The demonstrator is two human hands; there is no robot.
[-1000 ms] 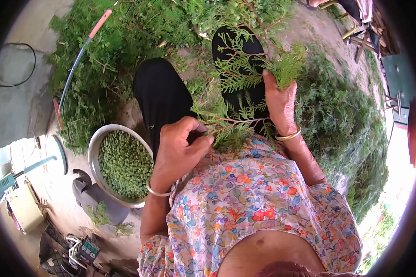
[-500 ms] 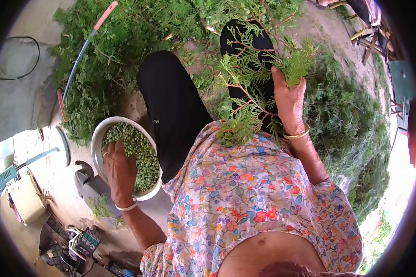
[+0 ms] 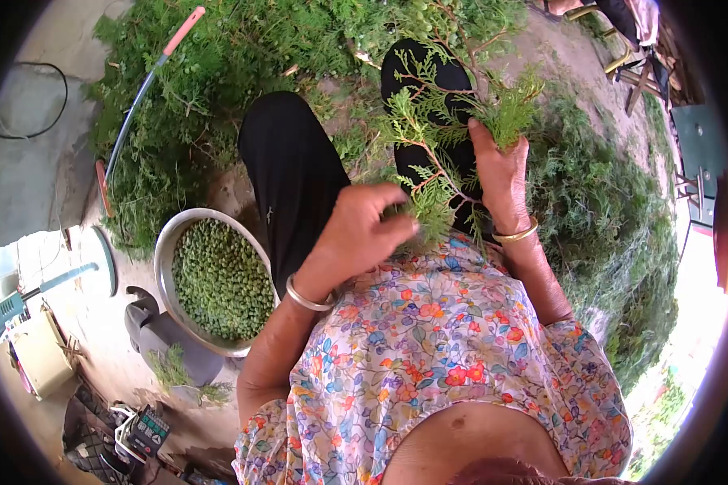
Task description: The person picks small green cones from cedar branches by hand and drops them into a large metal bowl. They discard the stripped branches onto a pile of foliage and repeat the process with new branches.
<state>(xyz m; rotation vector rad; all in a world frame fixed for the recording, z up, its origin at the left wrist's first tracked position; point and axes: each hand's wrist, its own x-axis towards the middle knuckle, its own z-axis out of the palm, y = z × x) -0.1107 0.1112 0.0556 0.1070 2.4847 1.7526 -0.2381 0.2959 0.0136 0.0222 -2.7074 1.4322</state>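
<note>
A leafy green evergreen branch (image 3: 429,166) lies across my lap and right knee. My right hand (image 3: 503,174) is closed around it near its upper sprays, a gold-coloured bangle at the wrist. Beside the lower sprays is my left hand (image 3: 360,234), thumb and fingers apart with nothing between them, fingertips right at the foliage. It wears a pale bangle. To the left of my left knee stands a round metal basin (image 3: 163,267), well filled with small green cones (image 3: 222,279).
Cut evergreen branches (image 3: 186,105) are heaped ahead, with another pile (image 3: 598,202) on the right. A bow saw (image 3: 141,105) with pinkish ends rests on the left heap. Behind the basin are a dark grey object (image 3: 166,339) and a black battery-like box (image 3: 148,430).
My left hand has left the cones in the basin and moved right and up to the branch, its fingers now apart. My right hand keeps its hold on the branch.
</note>
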